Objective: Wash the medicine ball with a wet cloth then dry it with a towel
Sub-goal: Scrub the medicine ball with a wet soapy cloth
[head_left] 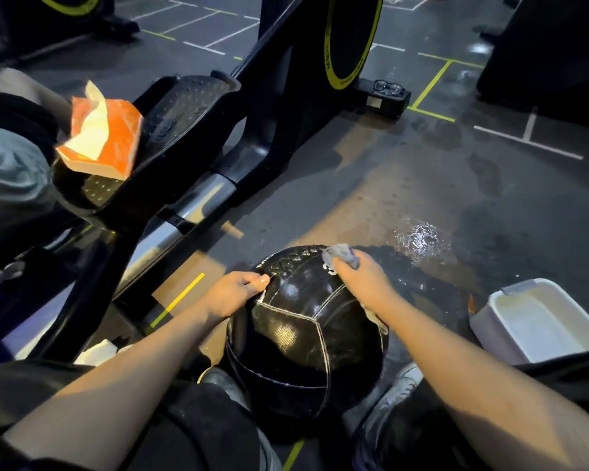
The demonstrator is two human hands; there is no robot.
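Presently, I find the medicine ball (300, 338) on the dark floor between my feet, black panels with pale seams, glossy on top. My right hand (364, 280) is closed around the grey wet cloth (342, 254) and presses it on the ball's upper far side. My left hand (233, 294) rests on the ball's upper left, fingers curled against a seam with the thumb laid flat, steadying it.

Risk noted: the ball looks wet and sits on a round base; I judge that a hard wipe away from me could roll it out from under the left hand into the puddle (419, 239) just beyond. The white water tub (538, 321) sits close at my right, near the elbow, and a wide backswing could tip it.

Clearances: the exercise machine frame (198, 198) hems the left side, with an orange tissue box (102, 134) perched on its pedal. A pair of glasses (386, 87) lies on the far base. Open floor lies ahead and to the right, though wet.
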